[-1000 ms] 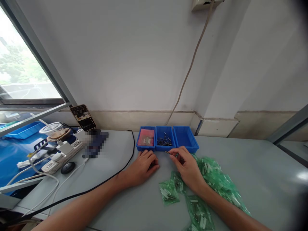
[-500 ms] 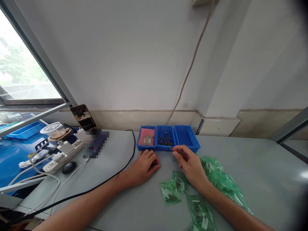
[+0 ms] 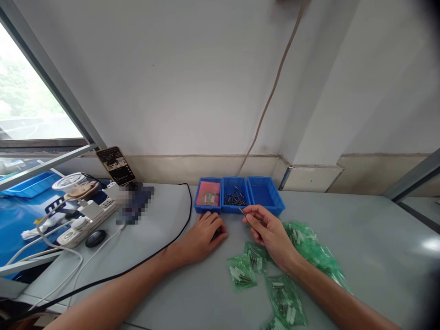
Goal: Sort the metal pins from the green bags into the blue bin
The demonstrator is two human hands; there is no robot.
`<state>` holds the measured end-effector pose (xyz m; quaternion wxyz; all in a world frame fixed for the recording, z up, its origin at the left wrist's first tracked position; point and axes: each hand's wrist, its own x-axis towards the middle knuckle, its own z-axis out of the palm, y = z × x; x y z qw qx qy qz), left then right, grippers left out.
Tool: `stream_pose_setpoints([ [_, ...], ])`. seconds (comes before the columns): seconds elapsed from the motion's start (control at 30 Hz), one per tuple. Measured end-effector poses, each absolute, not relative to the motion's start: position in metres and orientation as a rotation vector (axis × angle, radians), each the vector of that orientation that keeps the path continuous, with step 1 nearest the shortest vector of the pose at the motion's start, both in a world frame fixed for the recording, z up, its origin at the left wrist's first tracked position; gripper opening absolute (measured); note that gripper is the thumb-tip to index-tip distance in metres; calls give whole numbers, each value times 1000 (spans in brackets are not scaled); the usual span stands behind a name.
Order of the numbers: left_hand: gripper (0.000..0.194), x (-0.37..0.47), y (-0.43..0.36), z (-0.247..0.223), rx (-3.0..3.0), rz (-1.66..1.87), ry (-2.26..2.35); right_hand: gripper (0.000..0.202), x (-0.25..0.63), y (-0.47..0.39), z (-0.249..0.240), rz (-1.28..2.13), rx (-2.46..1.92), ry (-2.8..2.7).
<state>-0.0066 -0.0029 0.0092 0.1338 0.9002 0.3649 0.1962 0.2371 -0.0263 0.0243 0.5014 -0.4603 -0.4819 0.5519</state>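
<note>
My right hand (image 3: 270, 231) pinches a small thin metal pin (image 3: 241, 211) between thumb and forefinger, in front of the middle blue bin (image 3: 235, 209). Dark slender metal pieces (image 3: 234, 199) lie heaped inside that bin. My left hand (image 3: 205, 236) rests on the grey table, palm down, fingers and thumb apart; its palm side is hidden. Just beyond its fingertips stands the left blue bin (image 3: 208, 209), with a pink packet (image 3: 209, 193) in it. Green plastic bags (image 3: 242, 271) of small metal parts lie below and beside my right hand.
On the right is another blue bin (image 3: 264, 197), beside a larger green plastic heap (image 3: 314, 250). A black cable (image 3: 151, 257) crosses the table under my left forearm. Farther left are a phone (image 3: 116, 165), a power strip (image 3: 70, 233) and a black mouse (image 3: 95, 238).
The view has shifted slightly. My right hand still pinches the pin, now tilted a little differently just in front of the bins. My left hand stays resting in place.
</note>
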Motion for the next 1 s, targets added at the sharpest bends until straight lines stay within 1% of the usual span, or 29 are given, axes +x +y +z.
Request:
stream_pose_setpoints([
  [0.27,15,-7,-3,10,2610,568,1061,48,236,-25,25,1200,-1187,-1192],
  [0.77,12,-6,-3,10,2606,559,1063,52,235,-24,20,1237,-1164,-1175],
  [1.0,12,-6,-3,9,2603,569,1063,55,234,-25,24,1180,-1184,-1201],
])
